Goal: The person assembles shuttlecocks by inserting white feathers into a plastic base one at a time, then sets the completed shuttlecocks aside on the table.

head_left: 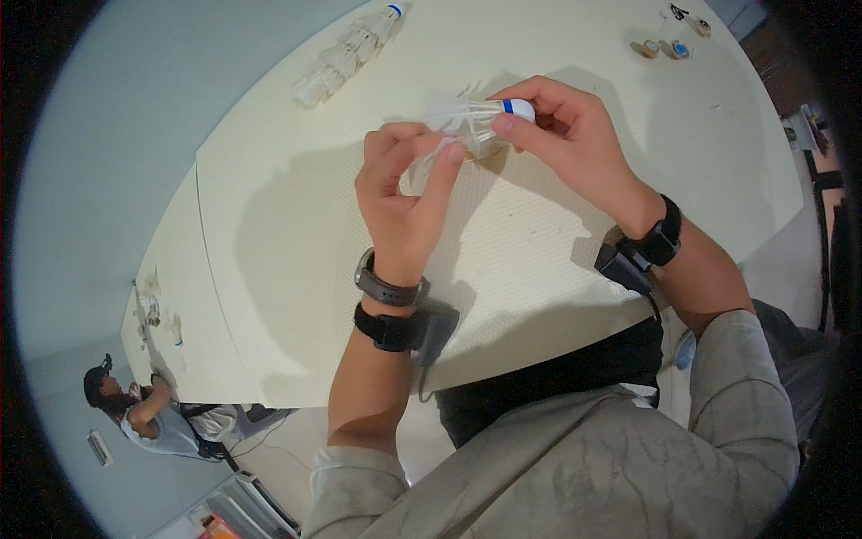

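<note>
A white feather shuttlecock [462,111] with a blue band round its cork is held between my two hands over the table. My right hand [584,139] is closed on it at the cork end, thumb and fingers gripping near the band. At the feather skirt, my left hand [400,180] pinches the feathers between thumb and fingers. More pale feathers show just below the shuttlecock, partly hidden by my left fingers; whether they belong to it I cannot tell.
Nested shuttlecocks [346,61] lie in a row at the table's [539,260] far left edge. Several small round pieces, one blue [680,50], sit at the far right. Another person [148,418] works at the left, near more shuttlecocks [177,332]. Wrist-worn devices trail cables.
</note>
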The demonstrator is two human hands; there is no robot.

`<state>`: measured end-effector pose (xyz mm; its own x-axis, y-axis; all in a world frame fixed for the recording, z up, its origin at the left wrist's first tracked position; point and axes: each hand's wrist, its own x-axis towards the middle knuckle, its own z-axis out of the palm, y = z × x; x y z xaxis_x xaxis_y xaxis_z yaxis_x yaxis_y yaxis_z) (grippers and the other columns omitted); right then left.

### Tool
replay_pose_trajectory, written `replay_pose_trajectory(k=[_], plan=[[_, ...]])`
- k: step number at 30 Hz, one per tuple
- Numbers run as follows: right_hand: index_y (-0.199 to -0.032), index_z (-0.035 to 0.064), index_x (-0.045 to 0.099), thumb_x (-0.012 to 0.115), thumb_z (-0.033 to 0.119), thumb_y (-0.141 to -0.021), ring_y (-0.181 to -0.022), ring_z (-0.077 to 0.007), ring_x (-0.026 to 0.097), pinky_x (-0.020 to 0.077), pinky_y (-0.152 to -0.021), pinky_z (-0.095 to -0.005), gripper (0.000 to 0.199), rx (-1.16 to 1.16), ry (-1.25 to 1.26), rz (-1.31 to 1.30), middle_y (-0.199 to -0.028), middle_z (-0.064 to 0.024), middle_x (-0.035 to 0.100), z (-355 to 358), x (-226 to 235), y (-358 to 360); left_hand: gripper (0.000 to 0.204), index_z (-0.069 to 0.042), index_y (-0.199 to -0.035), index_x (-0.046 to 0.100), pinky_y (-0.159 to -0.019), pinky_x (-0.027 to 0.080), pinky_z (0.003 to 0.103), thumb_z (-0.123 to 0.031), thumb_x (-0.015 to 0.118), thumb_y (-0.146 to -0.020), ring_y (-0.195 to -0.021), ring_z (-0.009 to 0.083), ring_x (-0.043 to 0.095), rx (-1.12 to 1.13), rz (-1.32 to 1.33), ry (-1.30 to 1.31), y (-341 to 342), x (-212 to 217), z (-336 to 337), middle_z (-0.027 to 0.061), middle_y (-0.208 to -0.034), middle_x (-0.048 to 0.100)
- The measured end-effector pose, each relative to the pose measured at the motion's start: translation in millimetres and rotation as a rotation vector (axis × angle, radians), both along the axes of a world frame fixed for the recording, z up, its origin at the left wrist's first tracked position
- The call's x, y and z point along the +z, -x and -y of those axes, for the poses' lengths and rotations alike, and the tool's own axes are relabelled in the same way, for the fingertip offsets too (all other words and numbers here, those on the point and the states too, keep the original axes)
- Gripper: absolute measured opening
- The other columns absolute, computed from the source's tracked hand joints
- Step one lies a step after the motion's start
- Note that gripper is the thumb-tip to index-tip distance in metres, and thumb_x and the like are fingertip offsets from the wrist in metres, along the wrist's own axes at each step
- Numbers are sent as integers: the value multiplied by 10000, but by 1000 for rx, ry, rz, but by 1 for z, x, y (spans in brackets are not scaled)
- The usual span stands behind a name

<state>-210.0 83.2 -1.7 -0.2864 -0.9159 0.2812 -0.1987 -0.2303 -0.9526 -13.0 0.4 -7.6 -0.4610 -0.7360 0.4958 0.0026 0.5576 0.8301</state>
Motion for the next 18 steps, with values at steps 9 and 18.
replay_pose_trajectory(k=[9, 18], plan=[[-1015, 23, 743, 757, 287, -952, -630, -24, 591, 429, -547, -189, 273, 32, -139, 27, -713, 15, 676, -4, 9, -1, 86, -17, -902, 657, -789, 413, 244, -59, 725, -936, -851, 95, 505, -27, 21, -149, 0, -4, 0, 1, -962, 592], [-936, 14, 745, 762, 298, -948, -532, -37, 569, 411, -481, -197, 285, 15, -146, 66, -617, 12, 637, -1, 8, -3, 202, -31, -838, 588, -775, 400, 242, -100, 756, -925, -834, 102, 480, 8, 8, -33, 1, -5, 5, 2, -919, 567]])
